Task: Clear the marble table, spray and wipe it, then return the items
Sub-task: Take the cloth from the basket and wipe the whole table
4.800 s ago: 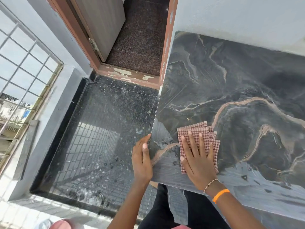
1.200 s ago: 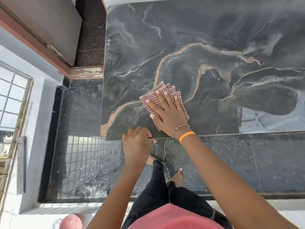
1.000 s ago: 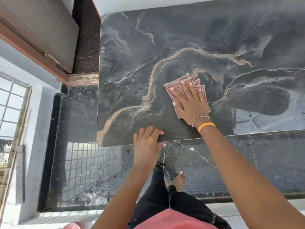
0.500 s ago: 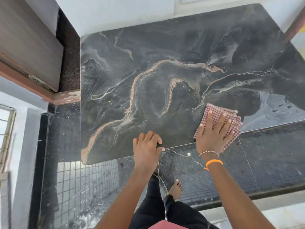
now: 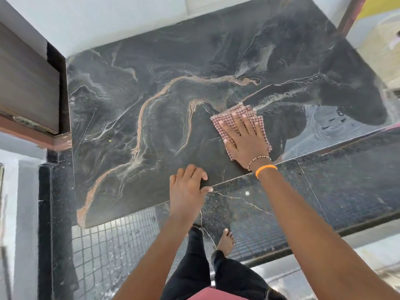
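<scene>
The dark marble table (image 5: 134,100) with tan veins fills the middle of the view, and nothing but the cloth lies on it. A folded red-checked cloth (image 5: 225,123) lies right of centre, near the front edge. My right hand (image 5: 244,139) presses flat on the cloth, fingers spread, with a beaded bracelet and an orange band on the wrist. My left hand (image 5: 187,187) rests on the table's front edge, fingers curled over the top. A wet sheen shows at the table's right side.
A white wall (image 5: 108,20) borders the table's far side. A wooden door and red frame (image 5: 26,87) stand at the left. Glossy black floor tiles (image 5: 346,180) lie below the table, with my bare foot (image 5: 225,241) on them.
My right hand slid the cloth rightward along the table, then back away from the front edge toward the middle. My left hand stayed on the front edge.
</scene>
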Action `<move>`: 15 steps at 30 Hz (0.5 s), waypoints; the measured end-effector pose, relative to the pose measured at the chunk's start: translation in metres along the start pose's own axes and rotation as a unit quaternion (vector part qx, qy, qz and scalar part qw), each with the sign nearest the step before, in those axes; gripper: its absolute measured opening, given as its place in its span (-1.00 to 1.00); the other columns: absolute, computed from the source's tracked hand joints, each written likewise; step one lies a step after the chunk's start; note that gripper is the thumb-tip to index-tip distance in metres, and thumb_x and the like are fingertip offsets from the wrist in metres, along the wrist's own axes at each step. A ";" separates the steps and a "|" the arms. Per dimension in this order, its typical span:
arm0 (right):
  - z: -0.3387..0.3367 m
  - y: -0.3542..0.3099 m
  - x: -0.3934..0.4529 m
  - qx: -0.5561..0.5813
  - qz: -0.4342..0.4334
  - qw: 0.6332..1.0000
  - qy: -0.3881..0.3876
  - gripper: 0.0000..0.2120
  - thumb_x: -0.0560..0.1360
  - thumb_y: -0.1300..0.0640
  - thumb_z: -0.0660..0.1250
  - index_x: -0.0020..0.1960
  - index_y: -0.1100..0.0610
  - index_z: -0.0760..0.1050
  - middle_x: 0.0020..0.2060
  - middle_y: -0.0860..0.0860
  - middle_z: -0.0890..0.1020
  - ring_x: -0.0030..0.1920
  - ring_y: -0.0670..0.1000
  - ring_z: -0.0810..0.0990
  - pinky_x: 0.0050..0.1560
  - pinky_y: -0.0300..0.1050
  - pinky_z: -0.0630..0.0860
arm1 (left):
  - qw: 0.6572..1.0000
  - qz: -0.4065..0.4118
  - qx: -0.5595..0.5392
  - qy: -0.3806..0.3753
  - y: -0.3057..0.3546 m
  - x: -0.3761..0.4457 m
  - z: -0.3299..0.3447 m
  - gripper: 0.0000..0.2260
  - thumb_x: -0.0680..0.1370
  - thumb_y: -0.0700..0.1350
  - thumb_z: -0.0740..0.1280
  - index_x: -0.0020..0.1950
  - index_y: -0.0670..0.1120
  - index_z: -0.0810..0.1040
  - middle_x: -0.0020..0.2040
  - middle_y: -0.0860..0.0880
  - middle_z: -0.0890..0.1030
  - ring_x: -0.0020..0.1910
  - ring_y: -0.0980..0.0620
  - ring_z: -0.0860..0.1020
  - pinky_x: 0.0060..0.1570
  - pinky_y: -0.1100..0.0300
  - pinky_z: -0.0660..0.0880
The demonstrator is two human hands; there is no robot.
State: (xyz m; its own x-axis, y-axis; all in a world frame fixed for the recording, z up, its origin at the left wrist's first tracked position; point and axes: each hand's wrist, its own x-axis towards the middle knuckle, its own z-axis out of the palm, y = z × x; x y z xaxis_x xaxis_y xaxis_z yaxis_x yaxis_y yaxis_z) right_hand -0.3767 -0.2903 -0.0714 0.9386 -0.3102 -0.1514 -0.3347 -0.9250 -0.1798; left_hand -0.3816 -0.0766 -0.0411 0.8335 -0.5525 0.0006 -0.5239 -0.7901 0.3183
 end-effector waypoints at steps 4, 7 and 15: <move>-0.014 0.082 -0.009 -0.001 0.118 0.993 0.015 -0.44 0.49 -0.16 -0.14 0.49 -0.17 -0.01 0.54 0.01 0.03 0.52 0.13 0.00 0.48 0.17 -0.06 | 0.999 0.039 0.015 -0.001 0.028 0.018 0.008 -0.66 0.20 0.02 0.56 -0.12 0.02 0.54 -0.15 0.07 0.55 -0.20 -0.03 0.53 -0.13 0.17 0.27; -0.020 0.119 -0.028 0.020 0.196 0.980 0.026 -0.47 0.53 -0.12 -0.06 0.49 -0.13 0.03 0.53 0.06 0.06 0.51 0.18 0.02 0.48 0.20 -0.03 | 0.999 0.033 0.028 -0.006 0.036 0.026 0.012 -0.65 0.17 0.04 0.57 -0.14 0.02 0.55 -0.15 0.07 0.54 -0.20 -0.03 0.52 -0.14 0.14 0.32; 0.006 0.029 -0.073 0.090 0.234 0.968 0.032 -0.41 0.47 -0.08 -0.17 0.49 -0.04 0.10 0.51 0.16 0.12 0.49 0.29 0.04 0.41 0.35 -0.05 | 0.999 -0.027 -0.012 -0.043 0.041 0.028 0.013 -0.74 0.33 0.01 0.49 -0.07 -0.02 0.55 -0.03 0.03 0.51 -0.05 -0.04 0.45 -0.04 0.18 0.14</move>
State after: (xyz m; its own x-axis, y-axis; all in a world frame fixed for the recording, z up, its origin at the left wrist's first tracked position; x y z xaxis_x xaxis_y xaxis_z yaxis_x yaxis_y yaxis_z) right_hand -0.4551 -0.2929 -0.0719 0.6824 -0.7039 -0.1972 -0.7278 -0.6289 -0.2734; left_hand -0.3820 -0.1284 -0.0405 0.8418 -0.5305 -0.0994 -0.4728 -0.8137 0.3382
